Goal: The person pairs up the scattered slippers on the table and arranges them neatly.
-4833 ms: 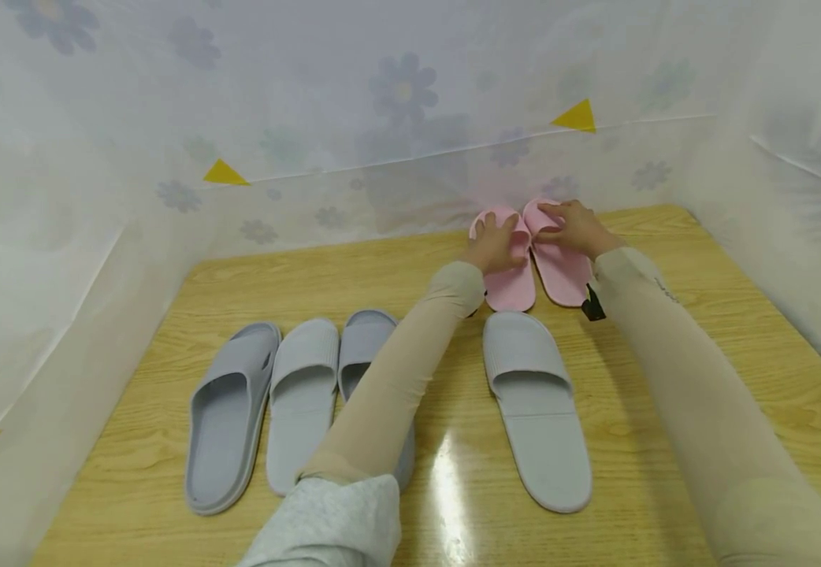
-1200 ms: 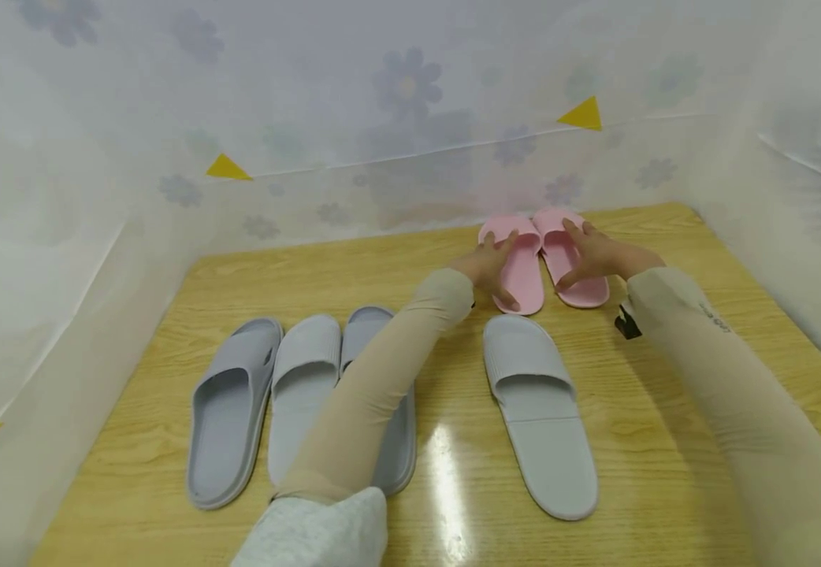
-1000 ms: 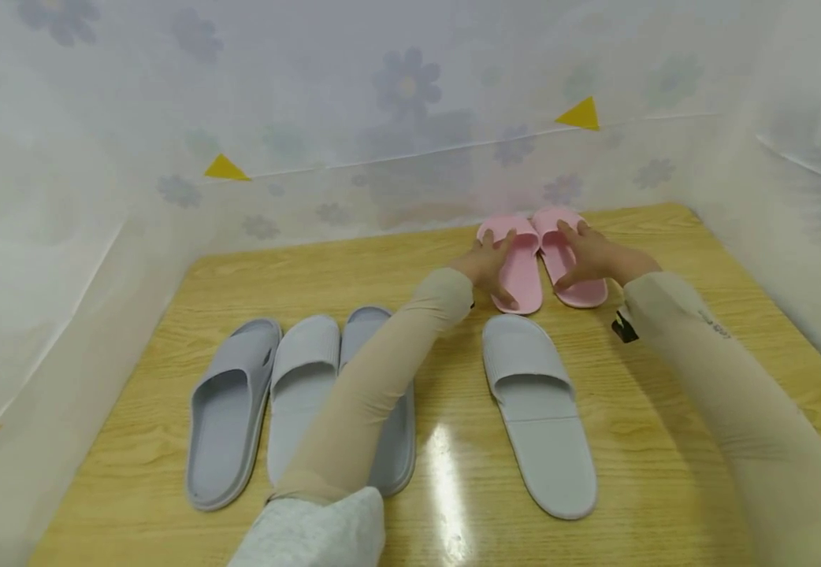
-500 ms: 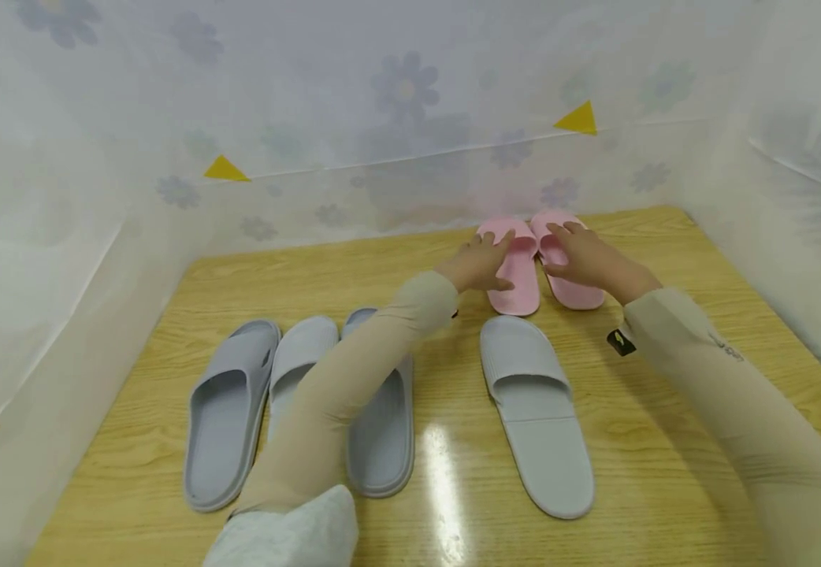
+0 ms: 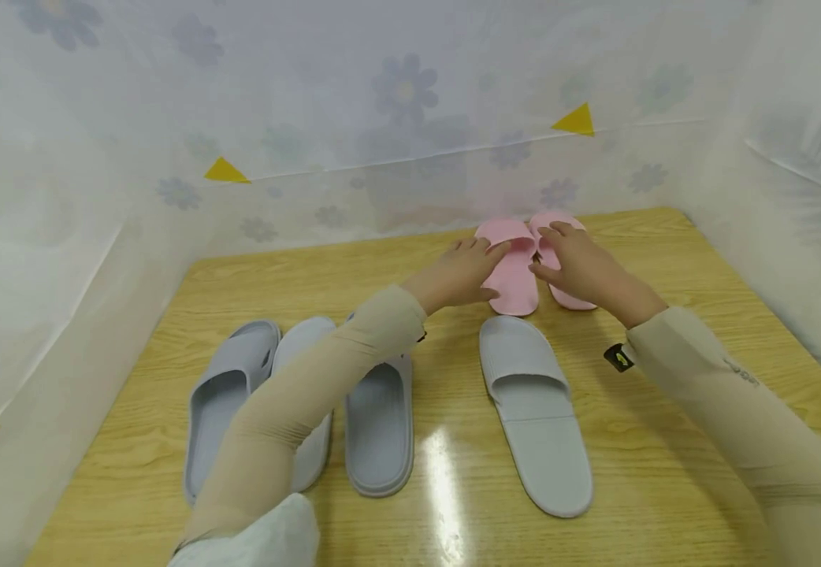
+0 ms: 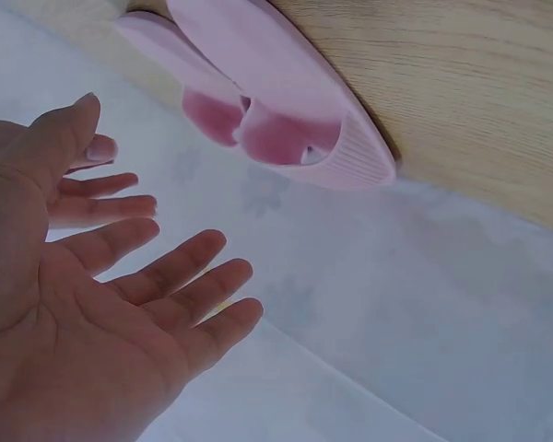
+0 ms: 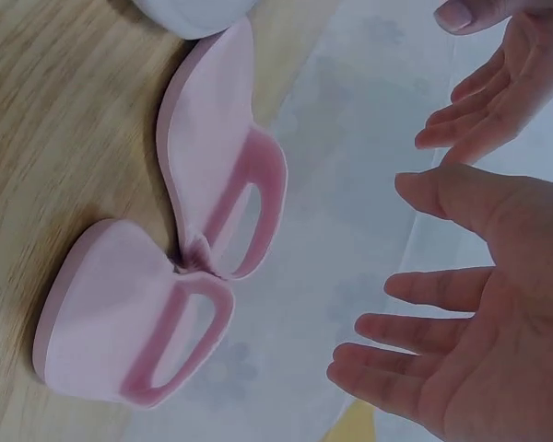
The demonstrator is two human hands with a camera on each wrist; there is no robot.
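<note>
- Wooden table (image 5: 666,441) with a pale yellow grain fills the floor of the scene; a glare patch sits near its front middle.
- White sheeting (image 5: 354,110) printed with faint grey flowers walls it in on three sides, with small yellow triangles (image 5: 575,120) stuck along its seam.
- Grey slippers: three lie side by side at the left (image 5: 378,425), partly under the left forearm, and a fourth (image 5: 534,409) lies alone at centre, toe pointing away.
- Beige sleeves cover both arms; the right one carries a small black tag (image 5: 619,357) with a yellow mark, and faint writing further up that is too small to read.
- Pink slippers (image 5: 517,272) lie as a pair at the far edge, toes together against the sheeting, just beyond the lone grey one.
- Left hand (image 5: 456,276) hovers just beside the pair, fingers straight and spread, holding nothing; the left wrist view shows the palm bare (image 6: 83,313).
- Right hand (image 5: 581,268) hovers over the right pink slipper, fingers relaxed and apart, palm bare (image 7: 498,341).
</note>
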